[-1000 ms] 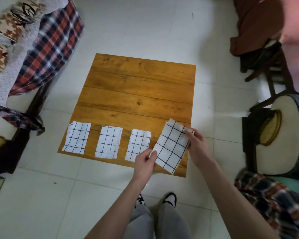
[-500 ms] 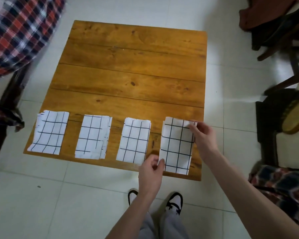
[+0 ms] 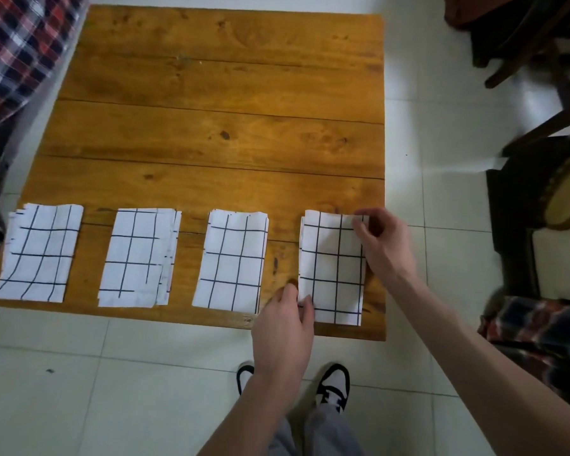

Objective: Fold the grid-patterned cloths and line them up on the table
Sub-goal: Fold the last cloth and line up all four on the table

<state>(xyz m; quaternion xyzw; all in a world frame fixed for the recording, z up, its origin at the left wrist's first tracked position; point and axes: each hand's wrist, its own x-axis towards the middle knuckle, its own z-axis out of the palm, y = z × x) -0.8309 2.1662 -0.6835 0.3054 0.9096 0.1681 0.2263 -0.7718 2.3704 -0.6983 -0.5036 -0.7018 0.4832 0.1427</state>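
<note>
Along the near edge of the wooden table (image 3: pixel 218 133) lie folded white cloths with black grid lines in a row: a left cloth (image 3: pixel 37 253), a second cloth (image 3: pixel 137 258), a third cloth (image 3: pixel 232 261) and a rightmost cloth (image 3: pixel 333 268). The rightmost one lies flat, square to the others. My left hand (image 3: pixel 285 324) pinches its near left corner. My right hand (image 3: pixel 382 241) pinches its far right corner, fingers curled over the edge.
A red plaid fabric (image 3: pixel 17 44) hangs at the far left. Dark wooden chairs (image 3: pixel 533 54) and a round cushioned seat (image 3: pixel 566 195) stand to the right, with a dark plaid cloth (image 3: pixel 547 337) below them. My shoes (image 3: pixel 333 383) stand on the white tiled floor near the table's edge.
The rightmost cloth went from tilted and lifted to flat and straight in the row. Both hands came down with it and keep their corners. The camera has moved closer over the table.
</note>
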